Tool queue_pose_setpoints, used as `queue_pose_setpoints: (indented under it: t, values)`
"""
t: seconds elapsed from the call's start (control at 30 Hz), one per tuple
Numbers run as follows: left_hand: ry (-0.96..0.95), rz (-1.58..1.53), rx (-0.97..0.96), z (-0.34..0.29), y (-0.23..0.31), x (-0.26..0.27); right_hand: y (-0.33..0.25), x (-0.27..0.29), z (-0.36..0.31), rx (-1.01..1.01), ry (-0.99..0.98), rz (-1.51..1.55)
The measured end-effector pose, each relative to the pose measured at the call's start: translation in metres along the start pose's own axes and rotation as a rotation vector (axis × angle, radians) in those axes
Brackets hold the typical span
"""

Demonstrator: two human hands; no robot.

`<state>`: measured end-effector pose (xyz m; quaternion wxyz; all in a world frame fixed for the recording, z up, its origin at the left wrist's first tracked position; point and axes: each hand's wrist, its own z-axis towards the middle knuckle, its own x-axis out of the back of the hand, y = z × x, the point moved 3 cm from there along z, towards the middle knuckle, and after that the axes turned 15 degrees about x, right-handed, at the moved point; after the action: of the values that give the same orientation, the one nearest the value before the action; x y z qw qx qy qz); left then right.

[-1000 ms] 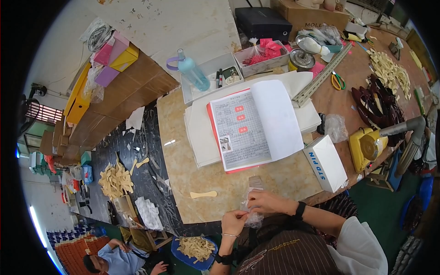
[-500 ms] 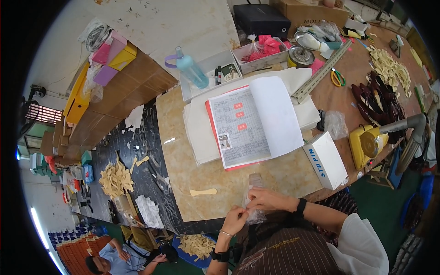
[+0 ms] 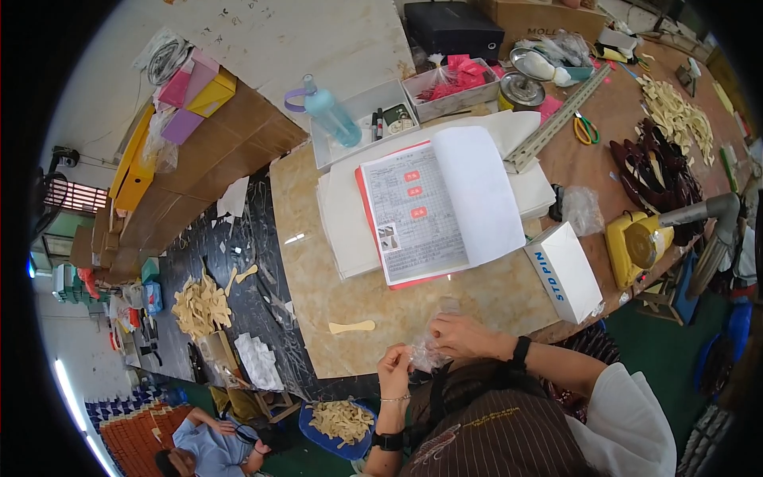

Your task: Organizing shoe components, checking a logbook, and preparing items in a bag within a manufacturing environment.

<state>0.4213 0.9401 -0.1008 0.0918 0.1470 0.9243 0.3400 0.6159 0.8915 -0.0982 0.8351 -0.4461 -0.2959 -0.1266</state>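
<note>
A crumpled clear plastic bag (image 3: 427, 355) is stretched between my hands at the table's near edge. My left hand (image 3: 395, 370) pinches its left side with the fingers closed. On the right side, the curled fingers of my right hand (image 3: 459, 335) grip the bag. A small greyish flat piece (image 3: 450, 305) lies just beyond my right hand; whether it is part of the bag I cannot tell. To the left lies a pale bone-shaped cutout (image 3: 352, 327), apart from both hands. Farther off, a clipboard of printed sheets (image 3: 421, 215) lies with its top page folded over.
A white box (image 3: 564, 274) stands right of my hands. At the back are a blue bottle (image 3: 331, 111), a tray of pink material (image 3: 453, 83) and scissors (image 3: 586, 129). Maroon shoe parts (image 3: 648, 171) lie right. A seated person (image 3: 208, 441) is at lower left, near a blue basin (image 3: 338, 421).
My hands have drawn apart, the left one moving left and slightly up. The plastic bag now spreads between them. The seated person has shifted posture.
</note>
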Motion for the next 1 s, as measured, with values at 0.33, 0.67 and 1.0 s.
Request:
queue_pose_setpoints:
  t: [0.33, 0.67, 1.0]
  values:
    - [-0.053, 0.774, -0.342, -0.018, 0.032, -0.001, -0.011, -0.003, -0.004, 0.053, -0.015, -0.027]
    - [-0.322, -0.179, 0.261, -0.034, 0.020, -0.010, -0.008, -0.004, 0.000, -0.024, -0.021, -0.148]
    - [0.238, 0.580, -0.333, -0.035, 0.015, -0.008, -0.018, -0.009, 0.014, 0.029, -0.022, -0.113]
